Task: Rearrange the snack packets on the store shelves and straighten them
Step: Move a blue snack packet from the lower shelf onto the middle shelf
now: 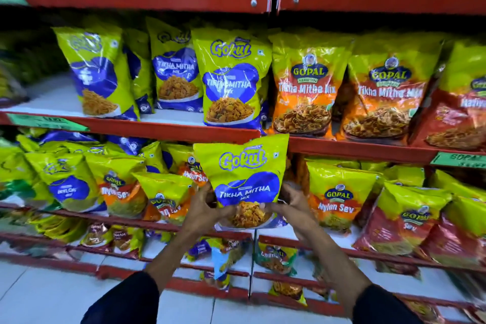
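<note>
At the middle of the frame, left hand (202, 209) and right hand (292, 202) pinch a shiny, crinkly yellow-and-blue plastic snack bag (243, 176), standing tall, top up.

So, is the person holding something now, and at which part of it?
Yes. Both hands hold one Gokul Tikha Mitha packet upright by its lower part: left hand on the lower left edge, right hand on the lower right edge.

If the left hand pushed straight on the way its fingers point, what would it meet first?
The left hand already grips the Gokul Tikha Mitha packet, fingers pointing up and right. Beyond the packet, probably the right hand on its other edge; depth is unclear.
</note>
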{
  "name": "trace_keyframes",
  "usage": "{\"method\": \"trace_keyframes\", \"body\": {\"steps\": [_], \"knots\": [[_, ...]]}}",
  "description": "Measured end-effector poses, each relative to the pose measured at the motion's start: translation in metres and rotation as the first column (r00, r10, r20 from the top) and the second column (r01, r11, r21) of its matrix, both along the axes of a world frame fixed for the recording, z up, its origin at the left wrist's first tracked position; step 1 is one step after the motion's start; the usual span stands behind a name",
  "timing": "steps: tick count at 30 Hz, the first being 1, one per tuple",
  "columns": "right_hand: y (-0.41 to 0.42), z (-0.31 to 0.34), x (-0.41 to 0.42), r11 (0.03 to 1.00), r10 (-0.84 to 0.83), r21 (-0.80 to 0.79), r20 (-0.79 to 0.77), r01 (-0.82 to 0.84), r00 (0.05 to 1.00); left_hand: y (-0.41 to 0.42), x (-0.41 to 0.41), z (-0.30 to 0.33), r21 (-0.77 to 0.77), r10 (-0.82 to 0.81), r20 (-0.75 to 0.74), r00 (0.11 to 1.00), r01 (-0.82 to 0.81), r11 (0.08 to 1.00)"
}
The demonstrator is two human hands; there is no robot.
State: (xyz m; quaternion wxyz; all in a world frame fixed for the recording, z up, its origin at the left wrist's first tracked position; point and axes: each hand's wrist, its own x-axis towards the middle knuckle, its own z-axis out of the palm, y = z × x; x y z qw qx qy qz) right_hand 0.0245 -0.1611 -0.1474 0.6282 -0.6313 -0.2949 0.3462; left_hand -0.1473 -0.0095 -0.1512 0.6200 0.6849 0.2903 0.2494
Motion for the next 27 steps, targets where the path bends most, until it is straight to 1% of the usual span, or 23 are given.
{"method": "trace_keyframes", "body": {"steps": [1, 3, 6, 7, 9, 12, 15, 20, 24, 27], "knots": [[0.003, 0.016, -0.001, 0.999, 0.009, 0.036, 0.027, -0.01, 1.0, 0.002, -0.004, 0.017, 0.039, 0.023, 0.01, 1.0, -0.024, 0.999], [0.009, 0.044, -0.002, 0.994, 0.027, 0.101, 0.067, -0.034, 0.997, 0.008, -0.012, 0.046, 0.058, 0.073, 0.069, 0.995, -0.077, 0.995], [0.017, 0.084, -0.011, 0.977, 0.06, 0.199, 0.114, -0.082, 0.992, 0.015, -0.025, 0.089, 0.121, 0.063, 0.124, 0.99, -0.079, 0.989], [0.018, 0.094, -0.013, 0.97, 0.075, 0.222, 0.122, -0.101, 0.99, 0.019, -0.028, 0.098, 0.135, 0.062, 0.122, 0.991, -0.079, 0.988], [0.024, 0.114, -0.019, 0.956, 0.1, 0.262, 0.127, -0.13, 0.987, 0.029, -0.036, 0.113, 0.153, 0.07, 0.162, 0.984, -0.095, 0.984], [0.04, 0.13, -0.027, 0.942, 0.105, 0.301, 0.158, -0.15, 0.982, 0.042, -0.043, 0.133, 0.171, 0.082, 0.174, 0.981, -0.112, 0.979], [0.06, 0.138, -0.034, 0.942, 0.067, 0.313, 0.186, -0.124, 0.98, 0.062, -0.053, 0.14, 0.169, 0.085, 0.207, 0.975, -0.121, 0.978], [0.093, 0.139, -0.047, 0.936, 0.039, 0.336, 0.186, -0.101, 0.982, 0.093, -0.066, 0.149, 0.204, 0.102, 0.176, 0.979, -0.138, 0.969], [0.127, 0.14, -0.063, 0.948, -0.019, 0.315, 0.215, -0.051, 0.976, 0.124, -0.074, 0.152, 0.197, 0.101, 0.184, 0.978, -0.137, 0.971], [0.156, 0.143, -0.075, 0.956, -0.056, 0.294, 0.252, -0.021, 0.966, 0.151, -0.079, 0.157, 0.193, 0.088, 0.161, 0.983, -0.119, 0.974]]}}
